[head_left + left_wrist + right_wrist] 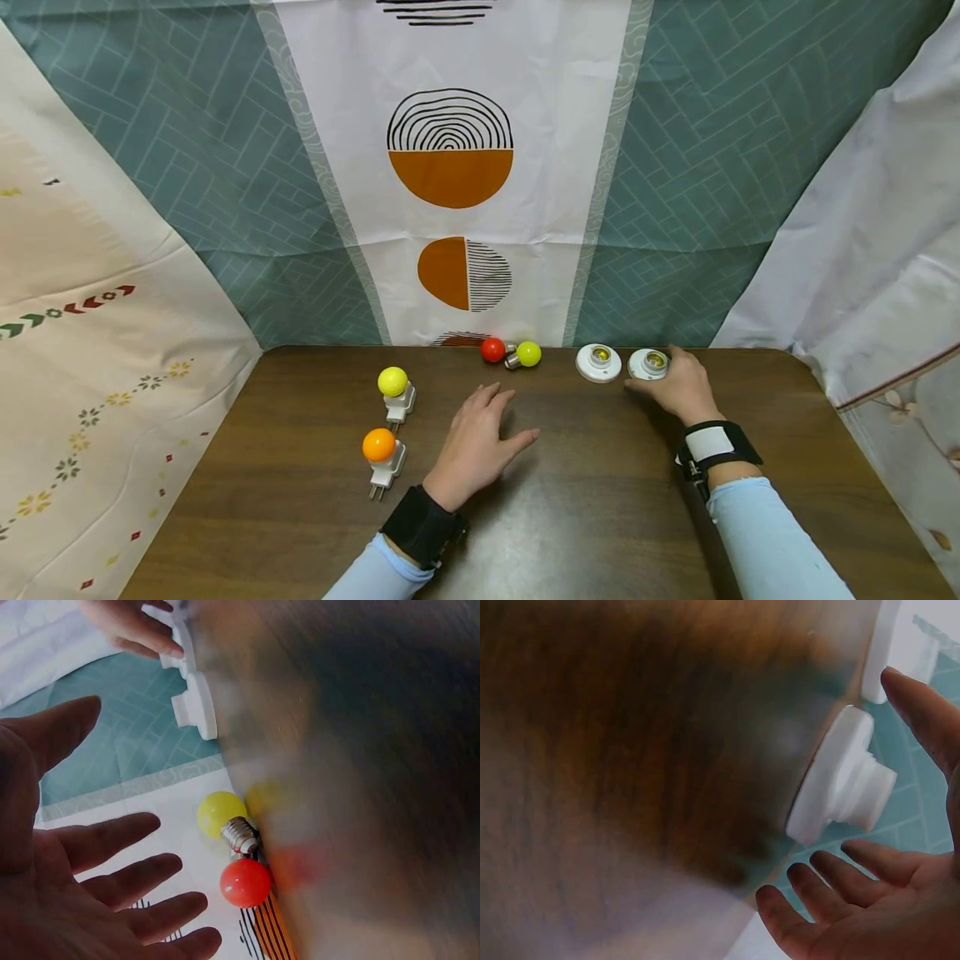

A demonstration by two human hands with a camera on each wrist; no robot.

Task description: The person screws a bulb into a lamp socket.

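Lamp socket, far right, likely light, rigid, suits rim gripping; our right hand, spread, brackets it, left hand outspread.

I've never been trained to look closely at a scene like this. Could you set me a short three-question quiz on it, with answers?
1. Which hand is nearer the round white sockets? A) the left; B) the right; C) both equally.
2. True or false: the orange bulb lies loose on the table.
3. How many bulbs lie loose, fitted into nothing?

Key:
1. B, the right hand.
2. False; it sits in a white plug.
3. Two: a red bulb and a yellowish bulb.
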